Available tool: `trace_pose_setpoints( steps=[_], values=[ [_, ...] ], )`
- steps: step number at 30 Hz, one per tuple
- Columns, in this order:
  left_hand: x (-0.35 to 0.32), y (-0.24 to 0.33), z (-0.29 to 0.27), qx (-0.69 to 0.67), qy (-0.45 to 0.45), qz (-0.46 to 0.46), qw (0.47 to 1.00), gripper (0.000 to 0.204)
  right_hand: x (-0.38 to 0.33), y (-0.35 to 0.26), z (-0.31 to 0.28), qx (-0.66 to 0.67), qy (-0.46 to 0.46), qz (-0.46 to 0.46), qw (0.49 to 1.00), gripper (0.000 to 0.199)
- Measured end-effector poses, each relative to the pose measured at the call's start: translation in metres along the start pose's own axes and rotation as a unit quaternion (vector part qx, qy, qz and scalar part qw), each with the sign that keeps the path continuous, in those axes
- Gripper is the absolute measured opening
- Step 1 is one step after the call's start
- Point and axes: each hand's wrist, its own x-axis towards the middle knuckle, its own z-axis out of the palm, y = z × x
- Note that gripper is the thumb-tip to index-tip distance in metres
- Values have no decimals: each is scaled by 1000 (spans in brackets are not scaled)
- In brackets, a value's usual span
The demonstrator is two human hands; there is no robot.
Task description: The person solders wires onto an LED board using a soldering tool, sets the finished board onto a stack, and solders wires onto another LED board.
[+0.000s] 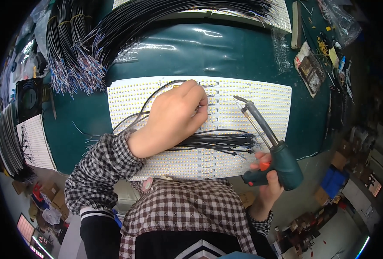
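A white LED board sheet (pixel 260 116) with rows of small yellowish LEDs lies in front of me. My left hand (pixel 178 110) is closed over its middle, thumb and forefinger pinched together. A black cable (pixel 150 98) runs under this hand, and thin wire ends show by the fingers; the fingertips hide the exact grip. My right hand (pixel 269 183) grips a dark green soldering gun (pixel 286 166) with a red trigger, at the right edge of the sheet. Its tip points up and left, above the board. A bundle of black cables (pixel 213 141) lies across the sheet below my left hand.
Large bundles of black cables (pixel 72 43) with stripped ends lie at the far left on the green tabletop (pixel 178 47). Another LED board (pixel 286 15) is at the back. A dirty solder box (pixel 308 69) sits to the right. More boards (pixel 36 142) lie at left.
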Motion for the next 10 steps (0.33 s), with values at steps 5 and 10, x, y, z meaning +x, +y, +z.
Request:
trace_pose_setpoints(
  steps=[5, 10],
  values=[
    [0, -4, 2, -57, 29, 8, 998, 11, -2, -1, 4, -7, 0, 14, 1000, 49],
    [-3, -6, 4, -29, 27, 25, 999, 12, -2, 2, 4, -13, -5, 25, 1000, 47]
  ],
)
